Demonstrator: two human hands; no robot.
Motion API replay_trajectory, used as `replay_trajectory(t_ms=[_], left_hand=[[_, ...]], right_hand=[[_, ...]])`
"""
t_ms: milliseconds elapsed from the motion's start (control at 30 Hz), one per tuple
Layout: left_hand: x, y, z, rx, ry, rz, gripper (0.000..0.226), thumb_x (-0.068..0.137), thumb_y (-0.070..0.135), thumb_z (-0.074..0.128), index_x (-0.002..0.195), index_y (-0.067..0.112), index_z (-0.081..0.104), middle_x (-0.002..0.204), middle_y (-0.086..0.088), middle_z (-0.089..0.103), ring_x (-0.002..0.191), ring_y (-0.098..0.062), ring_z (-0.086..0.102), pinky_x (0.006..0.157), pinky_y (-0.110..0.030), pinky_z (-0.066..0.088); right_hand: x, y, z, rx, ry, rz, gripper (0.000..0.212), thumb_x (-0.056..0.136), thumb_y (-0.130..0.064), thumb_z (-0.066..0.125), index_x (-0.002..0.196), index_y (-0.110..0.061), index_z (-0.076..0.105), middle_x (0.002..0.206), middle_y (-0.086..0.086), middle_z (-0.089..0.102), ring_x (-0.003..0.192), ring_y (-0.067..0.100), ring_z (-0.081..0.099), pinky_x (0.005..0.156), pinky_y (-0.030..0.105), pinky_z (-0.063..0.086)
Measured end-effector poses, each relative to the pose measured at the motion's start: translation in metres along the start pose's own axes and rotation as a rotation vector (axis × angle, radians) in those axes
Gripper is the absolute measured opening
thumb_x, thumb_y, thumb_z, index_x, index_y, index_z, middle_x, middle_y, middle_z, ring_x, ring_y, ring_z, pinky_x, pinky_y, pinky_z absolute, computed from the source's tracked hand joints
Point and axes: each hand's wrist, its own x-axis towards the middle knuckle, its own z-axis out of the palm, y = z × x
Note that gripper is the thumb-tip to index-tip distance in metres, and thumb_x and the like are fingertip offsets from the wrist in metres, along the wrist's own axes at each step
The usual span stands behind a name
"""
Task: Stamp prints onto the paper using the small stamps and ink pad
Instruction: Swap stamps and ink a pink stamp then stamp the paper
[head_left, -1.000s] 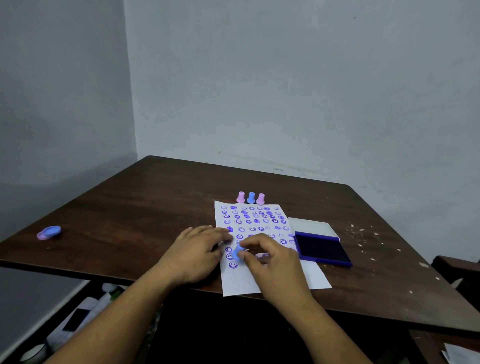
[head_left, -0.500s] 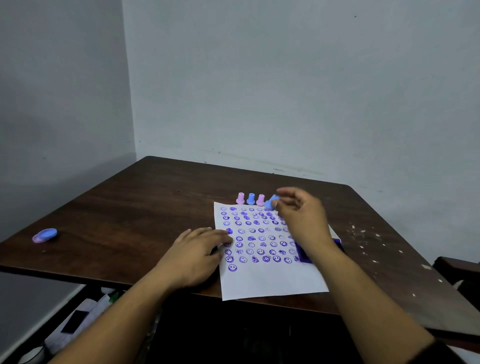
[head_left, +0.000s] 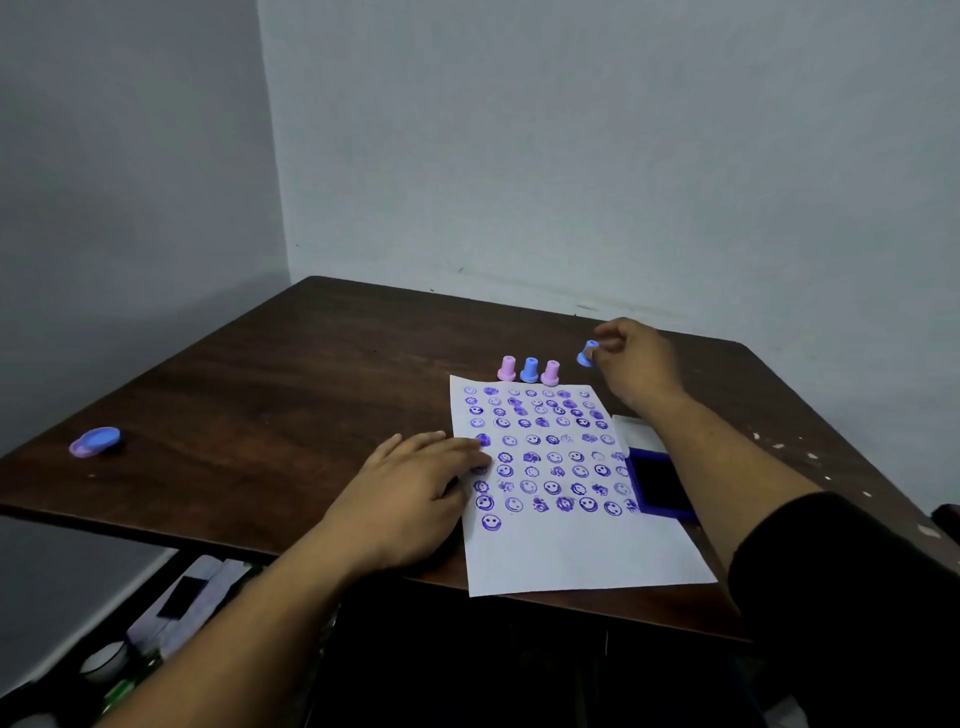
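Note:
A white paper (head_left: 582, 551) covered with several rows of purple stamped faces lies on the dark wooden table (head_left: 270, 395). My left hand (head_left: 410, 493) rests flat on the paper's left edge, fingers spread. My right hand (head_left: 636, 364) hovers beyond the paper's far right corner and pinches a small blue stamp (head_left: 587, 353), tilted, above the table. Three stamps stand in a row at the paper's far edge: pink (head_left: 507, 368), blue (head_left: 530, 370), pink (head_left: 550, 372). The open purple ink pad (head_left: 658, 484) lies right of the paper, partly hidden by my right forearm.
A blue and pink round lid (head_left: 96, 441) lies near the table's left edge. White specks (head_left: 779, 447) dot the table's right side. Two walls meet behind the table. Clutter sits on the floor (head_left: 171, 603) under the left front edge.
My right hand lifted the blue stamp off the lower paper and carried it away to beyond the far right corner, next to the row of stamps. My left hand stayed put.

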Motion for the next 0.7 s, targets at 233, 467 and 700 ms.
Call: replay_trajectory(t_ms=[233, 467, 700], left_hand=[[-0.002, 0.003, -0.001, 0.008, 0.010, -0.007, 0.044, 0.100, 0.038, 0.039, 0.142, 0.050, 0.042, 0.153, 0.035, 0.031, 0.146, 0.003, 0.016, 0.122, -0.037, 0.006], [-0.004, 0.004, -0.003, 0.017, -0.009, -0.005, 0.043, 0.102, 0.039, 0.037, 0.143, 0.051, 0.040, 0.154, 0.035, 0.028, 0.147, 0.003, 0.013, 0.124, -0.038, 0.006], [-0.003, 0.005, -0.004, 0.017, -0.016, -0.005, 0.043, 0.102, 0.040, 0.036, 0.143, 0.052, 0.039, 0.154, 0.035, 0.028, 0.147, 0.003, 0.013, 0.124, -0.039, 0.006]], right_hand=[[0.014, 0.018, 0.007, -0.011, -0.020, 0.046, 0.028, 0.094, -0.024, 0.077, 0.122, -0.023, 0.072, 0.107, -0.006, 0.079, 0.095, 0.012, 0.068, 0.084, 0.027, 0.051], [0.013, 0.024, 0.016, -0.037, -0.064, 0.035, 0.033, 0.093, -0.026, 0.079, 0.125, -0.023, 0.072, 0.110, -0.003, 0.080, 0.104, 0.017, 0.073, 0.097, 0.036, 0.056], [0.012, 0.023, 0.023, -0.005, -0.096, 0.031, 0.036, 0.091, -0.024, 0.082, 0.126, -0.025, 0.073, 0.097, -0.010, 0.074, 0.102, 0.014, 0.073, 0.097, 0.036, 0.057]])
